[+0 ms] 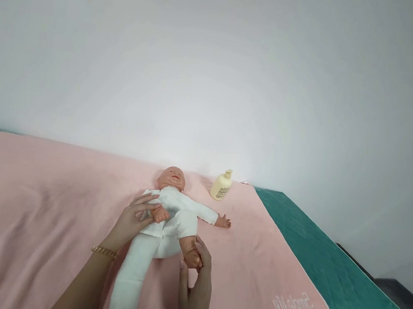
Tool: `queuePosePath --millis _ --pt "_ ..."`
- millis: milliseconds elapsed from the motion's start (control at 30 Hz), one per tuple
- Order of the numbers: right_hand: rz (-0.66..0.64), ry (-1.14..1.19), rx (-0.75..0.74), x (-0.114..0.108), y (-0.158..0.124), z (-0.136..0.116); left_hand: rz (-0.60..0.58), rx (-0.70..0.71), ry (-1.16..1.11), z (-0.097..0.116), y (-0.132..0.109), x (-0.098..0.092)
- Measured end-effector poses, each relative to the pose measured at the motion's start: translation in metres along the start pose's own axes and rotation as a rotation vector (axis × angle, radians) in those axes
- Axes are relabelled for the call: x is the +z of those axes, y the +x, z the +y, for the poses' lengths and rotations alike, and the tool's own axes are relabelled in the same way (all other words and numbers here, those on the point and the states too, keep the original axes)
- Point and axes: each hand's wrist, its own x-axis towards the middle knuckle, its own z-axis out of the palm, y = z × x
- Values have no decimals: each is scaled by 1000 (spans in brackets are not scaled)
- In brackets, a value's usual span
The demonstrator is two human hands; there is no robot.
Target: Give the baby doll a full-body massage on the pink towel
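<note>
A baby doll in white clothes lies on its back on a pink blanket, head toward the wall. My left hand rests on the doll's side, fingers curled around its bent arm and the white garment. My right hand is closed on the doll's bare foot, with thumb and fingers wrapped round it. One empty white trouser leg trails toward me. The doll's other arm stretches out to the right.
A pale yellow pump bottle lies tilted on the blanket just right of the doll's head. The blanket covers a teal mattress whose right edge drops to a dark floor. A plain white wall stands behind.
</note>
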Motion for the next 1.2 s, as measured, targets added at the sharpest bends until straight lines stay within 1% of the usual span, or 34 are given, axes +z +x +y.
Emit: queuePosePath --millis 100,200,300,367,400,433,500,600,700,800,867,967,1067,1200 --pt "47 -37 -37 -3 -2 -2 60 -35 -23 4 0 -2" --pt "93 -21 -43 -9 -9 -4 163 -123 -59 8 1 -5" --pt "107 81 16 -16 -15 -8 303 -206 -73 11 1 -8" --pt "98 122 69 -15 -11 -11 396 -260 -92 12 2 -10" --pt "87 129 91 -12 -5 -13 436 -297 -112 13 2 -10" --pt "74 133 106 -6 5 -15 488 -345 -157 13 2 -11" --pt "34 150 145 15 35 -18 614 -436 -292 12 2 -12" --pt "-45 181 204 60 95 -22 793 -497 -541 7 3 -13" --pt "-118 207 271 108 155 -23 881 -558 -694 0 4 -16" --pt "-168 217 359 142 196 -17 931 -635 -788 -6 4 -19" --pt "-187 221 413 156 210 -10 943 -665 -828 -9 4 -20" --pt "-198 233 471 168 217 1 945 -686 -842 -13 4 -19" --pt "-192 235 485 172 218 6 928 -678 -813 -19 5 -18" --pt "-166 187 440 169 220 -2 900 -627 -666 -31 4 -17"
